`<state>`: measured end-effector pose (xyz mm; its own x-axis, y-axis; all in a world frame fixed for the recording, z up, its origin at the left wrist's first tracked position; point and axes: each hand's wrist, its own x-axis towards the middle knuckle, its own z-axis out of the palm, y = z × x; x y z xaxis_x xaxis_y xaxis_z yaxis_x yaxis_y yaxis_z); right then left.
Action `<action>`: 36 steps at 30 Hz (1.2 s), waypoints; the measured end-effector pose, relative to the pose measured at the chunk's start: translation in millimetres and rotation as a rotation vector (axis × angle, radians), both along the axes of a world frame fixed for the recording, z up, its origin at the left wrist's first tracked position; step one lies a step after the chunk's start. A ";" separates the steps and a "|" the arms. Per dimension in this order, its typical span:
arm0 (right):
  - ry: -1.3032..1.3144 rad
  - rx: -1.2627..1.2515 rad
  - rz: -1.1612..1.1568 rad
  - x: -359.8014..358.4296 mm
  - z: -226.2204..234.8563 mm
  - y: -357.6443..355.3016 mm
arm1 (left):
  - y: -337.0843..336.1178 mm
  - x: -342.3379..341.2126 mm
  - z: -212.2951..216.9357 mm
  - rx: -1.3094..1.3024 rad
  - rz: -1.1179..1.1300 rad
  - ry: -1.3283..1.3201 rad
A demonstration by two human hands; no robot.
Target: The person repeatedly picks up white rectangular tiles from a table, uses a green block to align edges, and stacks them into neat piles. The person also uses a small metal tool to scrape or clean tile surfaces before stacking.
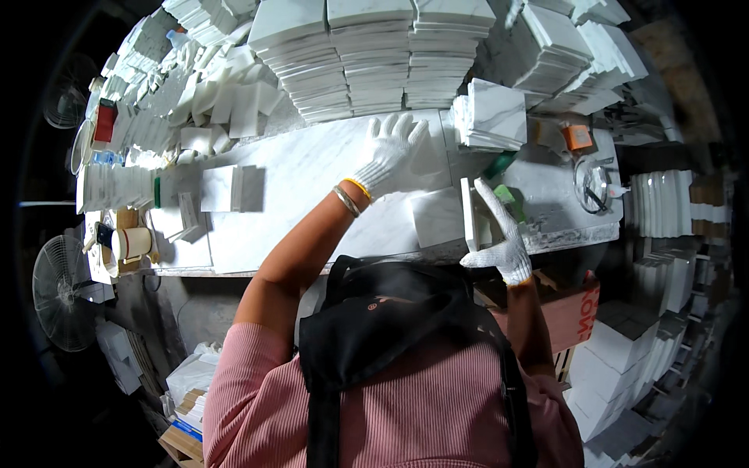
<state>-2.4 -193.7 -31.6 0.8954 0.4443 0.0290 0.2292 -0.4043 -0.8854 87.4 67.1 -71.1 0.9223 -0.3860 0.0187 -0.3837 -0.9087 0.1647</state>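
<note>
My left hand (390, 148), in a white knit glove, lies palm down with fingers spread over the pale marble worktop (312, 179), below the tall tile stacks. My right hand (505, 246), gloved likewise, spans a white marble tile (469, 214) that stands on edge near the front of the worktop. Its thumb is at the tile's near end and a long finger reaches its far end. Left of that tile, a square marble tile (437, 217) lies flat. Just right of the right hand's fingers is a bright green block (509, 201).
Tall stacks of marble tiles (370, 62) line the back. Loose offcuts (246, 105) are heaped at back left. A tile block (222, 189) stands at left, a leaning tile bundle (498, 113) at back right. An orange box (577, 137) sits beyond a coiled cable (594, 186). A fan (65, 292) stands left.
</note>
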 end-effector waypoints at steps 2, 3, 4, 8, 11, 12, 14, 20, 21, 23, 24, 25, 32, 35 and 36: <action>-0.056 0.055 -0.044 -1.6 1.9 -4.3 | -4.6 9.4 28.7 -0.040 -0.011 0.185; -0.080 0.041 -0.057 -1.1 4.5 -2.6 | -1.9 8.2 30.8 -0.083 -0.012 0.182; -0.104 0.031 -0.073 0.5 8.5 2.0 | 0.3 6.4 33.3 -0.171 0.035 0.168; -0.251 -0.065 -0.105 11.9 31.8 29.3 | 18.7 -9.9 39.6 -0.923 0.119 0.312; -0.464 -0.107 -0.010 29.2 39.1 48.8 | 27.5 -42.1 49.3 -1.908 0.092 0.899; -0.522 -0.121 0.026 32.0 45.0 56.8 | 30.2 -51.4 19.7 -2.000 -0.021 0.872; -0.474 -0.247 0.107 36.6 58.2 75.9 | 28.6 -71.2 -9.2 -2.518 0.017 1.208; -0.495 -0.378 0.165 29.8 47.3 109.1 | 19.3 -101.8 -0.3 -2.516 0.057 1.234; -0.505 -0.374 0.189 30.0 47.3 111.6 | 19.8 -104.4 -3.2 -2.496 0.133 1.222; -0.525 -0.360 0.240 30.6 47.4 116.8 | 26.8 -108.6 -14.0 -2.620 0.069 1.315; -0.528 -0.382 0.258 28.9 50.4 120.8 | 29.6 -113.2 -18.5 -2.576 0.258 1.279; -0.528 -0.408 0.269 28.4 52.0 123.6 | 29.8 -115.6 -18.6 -2.520 0.441 1.252; -0.540 -0.502 0.296 34.0 62.3 132.8 | 24.4 -103.8 -23.0 -2.414 0.235 1.078; -0.610 -0.497 0.340 51.0 74.1 130.6 | 18.3 -89.3 -14.0 -2.435 0.266 1.092; -0.617 -0.448 0.358 59.4 87.9 128.5 | 17.1 -83.2 -5.7 -2.403 0.345 1.113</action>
